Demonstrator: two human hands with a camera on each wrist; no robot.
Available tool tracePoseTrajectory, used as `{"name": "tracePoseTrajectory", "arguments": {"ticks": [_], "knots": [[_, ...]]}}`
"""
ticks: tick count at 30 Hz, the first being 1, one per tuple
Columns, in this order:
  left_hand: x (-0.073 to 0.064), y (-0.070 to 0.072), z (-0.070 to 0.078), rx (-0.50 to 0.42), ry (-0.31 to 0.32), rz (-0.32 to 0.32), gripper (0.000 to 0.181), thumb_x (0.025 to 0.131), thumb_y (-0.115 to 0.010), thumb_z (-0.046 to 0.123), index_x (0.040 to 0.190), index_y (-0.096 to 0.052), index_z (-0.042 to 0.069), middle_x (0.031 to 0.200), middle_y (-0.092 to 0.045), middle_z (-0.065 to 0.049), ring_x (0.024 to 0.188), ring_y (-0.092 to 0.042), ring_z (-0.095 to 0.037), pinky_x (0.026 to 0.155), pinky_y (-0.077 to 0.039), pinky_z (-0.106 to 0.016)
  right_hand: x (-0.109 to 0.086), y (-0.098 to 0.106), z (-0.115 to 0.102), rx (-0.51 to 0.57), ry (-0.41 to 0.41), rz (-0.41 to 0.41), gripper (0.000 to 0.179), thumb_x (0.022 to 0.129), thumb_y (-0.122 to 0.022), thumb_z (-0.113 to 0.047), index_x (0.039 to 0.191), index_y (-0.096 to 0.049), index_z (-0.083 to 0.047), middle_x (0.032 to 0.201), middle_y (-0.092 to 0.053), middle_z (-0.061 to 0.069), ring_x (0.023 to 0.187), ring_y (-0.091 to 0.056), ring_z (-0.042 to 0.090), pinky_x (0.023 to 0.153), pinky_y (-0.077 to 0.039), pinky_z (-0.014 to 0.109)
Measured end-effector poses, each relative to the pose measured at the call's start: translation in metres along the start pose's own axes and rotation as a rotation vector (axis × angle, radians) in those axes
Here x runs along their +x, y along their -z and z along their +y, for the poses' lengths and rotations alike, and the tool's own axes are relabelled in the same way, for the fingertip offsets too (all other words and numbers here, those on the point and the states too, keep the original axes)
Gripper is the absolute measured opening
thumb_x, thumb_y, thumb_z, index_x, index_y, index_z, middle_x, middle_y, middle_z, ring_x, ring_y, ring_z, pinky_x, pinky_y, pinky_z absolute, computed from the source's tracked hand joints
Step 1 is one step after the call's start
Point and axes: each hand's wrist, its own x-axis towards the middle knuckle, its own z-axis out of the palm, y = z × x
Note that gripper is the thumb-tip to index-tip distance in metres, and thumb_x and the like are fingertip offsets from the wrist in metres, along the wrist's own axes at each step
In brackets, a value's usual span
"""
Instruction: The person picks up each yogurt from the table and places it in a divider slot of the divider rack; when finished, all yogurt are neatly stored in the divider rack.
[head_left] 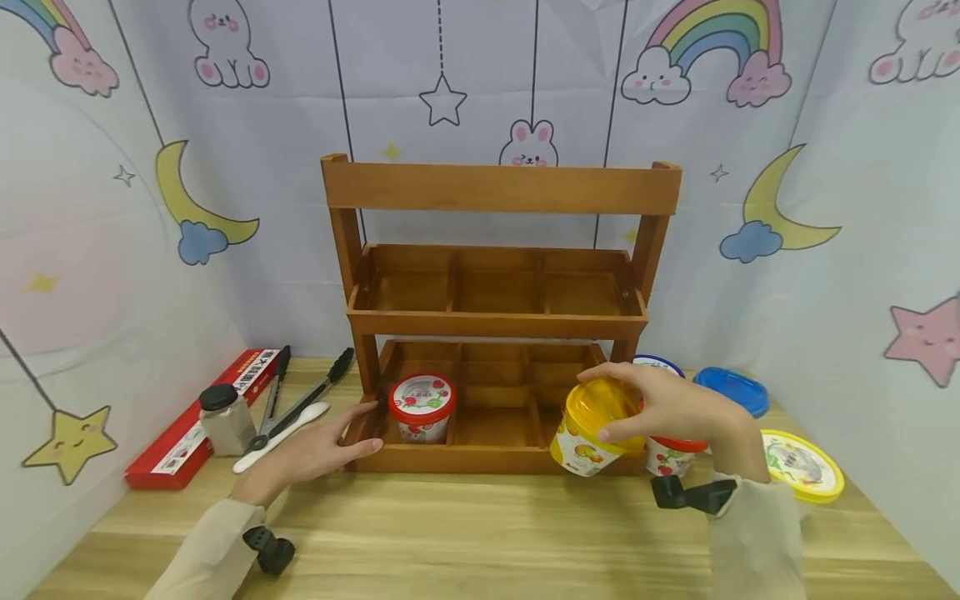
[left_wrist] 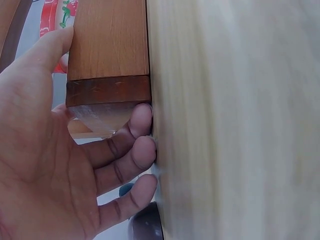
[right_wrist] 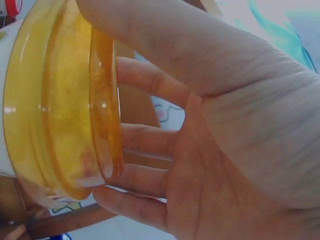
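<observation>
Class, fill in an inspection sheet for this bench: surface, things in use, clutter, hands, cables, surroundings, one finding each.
Surface: wood-grain table, carrying a tiered wooden rack.
Job's things: yellow-lidded tub tilted at the rack's right front; red-lidded tub upright in the lower tier's front left compartment.
Clutter: left, red box, black-capped jar, tongs, white spoon; right, second yellow-lidded tub, blue lid.
Hands: left hand holds the rack's left front corner; right hand grips the tilted tub with its fingers.
Cables: nothing seen.
Surroundings: pale sheets printed with moons, stars, rainbows.
</observation>
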Motion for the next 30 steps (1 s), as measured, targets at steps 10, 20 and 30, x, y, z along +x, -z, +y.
{"name": "tracePoseTrajectory", "arguments": {"ticks": [10, 20, 30], "knots": [[0.001, 0.001, 0.002, -0.004, 0.008, -0.012, 0.077, 0.095, -0.056, 0.06, 0.157, -0.033, 0.02, 0.15, -0.042, -0.028, 0.122, -0.054, -0.049, 0.096, -0.041, -0.066, 0.011, -0.008, -0.006, -0.047, -0.006, 0.042, 0.065, 0.088, -0.079, -0.034, 0.143, -0.051, -0.013, 0.128, -0.058, 0.009, 0.105, -0.059, 0.024, 0.084, -0.055, 0.036], [-0.002, 0.0, 0.001, -0.016, 0.013, -0.028, 0.077, 0.096, -0.056, 0.058, 0.157, -0.031, 0.019, 0.153, -0.038, -0.028, 0.124, -0.052, -0.051, 0.098, -0.041, -0.066, 0.035, -0.028, -0.011, -0.063, 0.057, 0.094, 0.071, 0.085, -0.081, -0.036, 0.145, -0.05, -0.016, 0.128, -0.059, 0.003, 0.104, -0.06, 0.02, 0.084, -0.055, 0.032], [-0.001, 0.0, 0.002, -0.03, 0.01, -0.037, 0.08, 0.095, -0.054, 0.061, 0.158, -0.03, 0.018, 0.154, -0.036, -0.028, 0.126, -0.05, -0.052, 0.098, -0.04, -0.067, 0.046, -0.041, -0.014, -0.106, 0.094, 0.148, 0.073, 0.083, -0.082, -0.04, 0.146, -0.051, -0.019, 0.139, -0.052, 0.003, 0.111, -0.056, 0.02, 0.09, -0.053, 0.035]]}}
